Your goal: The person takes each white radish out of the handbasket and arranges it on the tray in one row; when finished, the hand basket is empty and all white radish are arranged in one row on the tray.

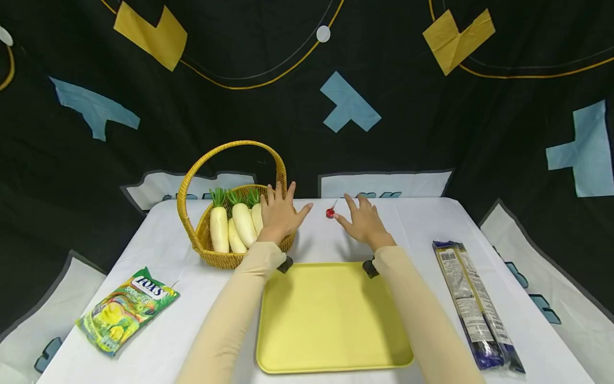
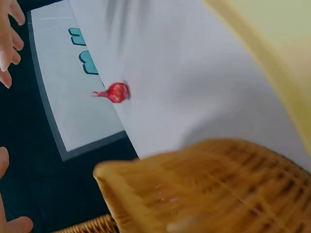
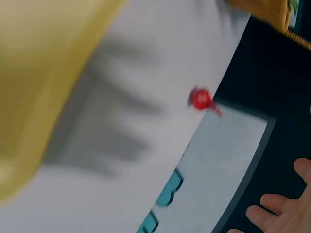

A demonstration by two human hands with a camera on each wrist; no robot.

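Observation:
Both hands reach forward over the table with spread fingers and hold nothing. My left hand (image 1: 279,214) is over the right side of a wicker basket (image 1: 225,260) with a tall arched handle; whether it touches the rim cannot be told. White radishes (image 1: 243,224) with green tops stand in the basket, partly hidden by that hand. My right hand (image 1: 363,221) is above the table's far part, its thumb close to a red-wrapped lollipop (image 1: 330,213). The lollipop (image 3: 201,99) stands near the far edge with its thin stick upward, and it also shows in the left wrist view.
A yellow tray (image 1: 336,320) lies between the forearms at the near side. On the left lies a green-yellow snack bag (image 1: 128,312). Long blue-and-clear packages (image 1: 472,304) lie on the right. Behind the white table (image 1: 192,320) hangs a black curtain (image 1: 268,117).

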